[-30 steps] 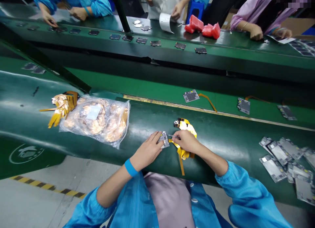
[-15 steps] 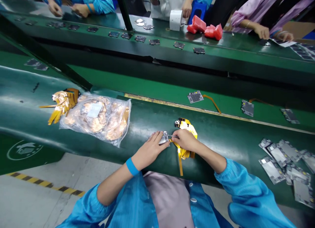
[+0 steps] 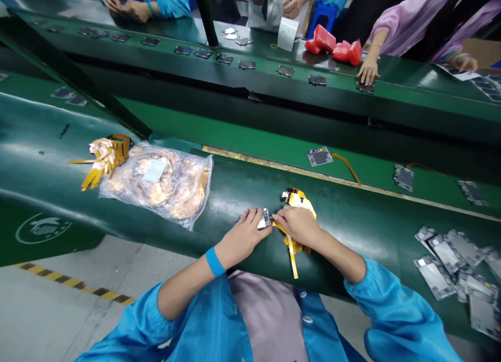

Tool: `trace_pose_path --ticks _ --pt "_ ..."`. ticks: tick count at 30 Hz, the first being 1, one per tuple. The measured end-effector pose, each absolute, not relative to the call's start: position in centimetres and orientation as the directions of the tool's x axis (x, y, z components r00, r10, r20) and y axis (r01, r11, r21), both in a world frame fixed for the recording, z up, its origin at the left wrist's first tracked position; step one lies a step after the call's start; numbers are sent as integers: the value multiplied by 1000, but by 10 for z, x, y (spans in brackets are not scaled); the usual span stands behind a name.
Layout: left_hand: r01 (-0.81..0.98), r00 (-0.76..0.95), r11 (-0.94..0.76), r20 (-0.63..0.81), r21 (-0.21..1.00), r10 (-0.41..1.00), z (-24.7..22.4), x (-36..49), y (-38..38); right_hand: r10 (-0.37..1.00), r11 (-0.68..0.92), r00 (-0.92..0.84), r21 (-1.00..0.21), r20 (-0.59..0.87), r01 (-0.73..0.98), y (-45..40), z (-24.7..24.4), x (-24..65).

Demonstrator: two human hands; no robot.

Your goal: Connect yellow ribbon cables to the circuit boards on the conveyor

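Since half a second ago, a co-worker's hand (image 3: 369, 71) below a pink sleeve (image 3: 403, 19) has been moving away from beside a white sheet (image 3: 462, 75) and is now touching a dark board (image 3: 366, 87) on the far surface (image 3: 415, 80). Our right hand (image 3: 299, 224) has also been edging closer to the left. We are laying our left hand (image 3: 240, 238) over a small circuit board (image 3: 264, 219), fingers across its top and thumb at its end, holding it against the green surface (image 3: 352, 226) before us. With the right hand we are pinching a slim grey tool (image 3: 273, 219), mostly being covered by the fingers, at the board's right end. Under and beside that hand, yellow ribbon cables (image 3: 300, 197) are lying heaped, one loose strip (image 3: 292, 256) pointing towards us. To our left, a clear plastic bag (image 3: 156, 186) of copper-coloured pieces is resting beside another ribbon bundle (image 3: 105, 156). To our right, loose boards (image 3: 435, 276) are overlapping in a pile. Beyond the surface's far edge, a board (image 3: 320, 156) is trailing an orange ribbon (image 3: 348, 166).
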State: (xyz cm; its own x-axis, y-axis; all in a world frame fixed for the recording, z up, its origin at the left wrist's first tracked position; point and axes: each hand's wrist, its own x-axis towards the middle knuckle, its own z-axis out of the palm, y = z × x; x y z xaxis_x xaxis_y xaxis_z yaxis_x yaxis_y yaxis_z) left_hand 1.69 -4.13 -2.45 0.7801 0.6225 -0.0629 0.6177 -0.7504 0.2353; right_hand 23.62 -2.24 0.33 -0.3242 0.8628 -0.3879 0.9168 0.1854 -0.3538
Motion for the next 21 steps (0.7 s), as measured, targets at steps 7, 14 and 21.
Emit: trace_pose_path --ticks 7,14,21 --pt "617 783 -758 -69 214 618 -23 17 -41 841 266 -404 -376 -360 888 -24 -3 230" --pt "620 779 -747 -69 242 624 -26 16 -42 825 298 -404 -302 -395 905 -22 -3 231" --pt "611 784 -757 -45 231 619 -28 15 -40 843 293 -393 -301 -368 908 -27 -3 232"
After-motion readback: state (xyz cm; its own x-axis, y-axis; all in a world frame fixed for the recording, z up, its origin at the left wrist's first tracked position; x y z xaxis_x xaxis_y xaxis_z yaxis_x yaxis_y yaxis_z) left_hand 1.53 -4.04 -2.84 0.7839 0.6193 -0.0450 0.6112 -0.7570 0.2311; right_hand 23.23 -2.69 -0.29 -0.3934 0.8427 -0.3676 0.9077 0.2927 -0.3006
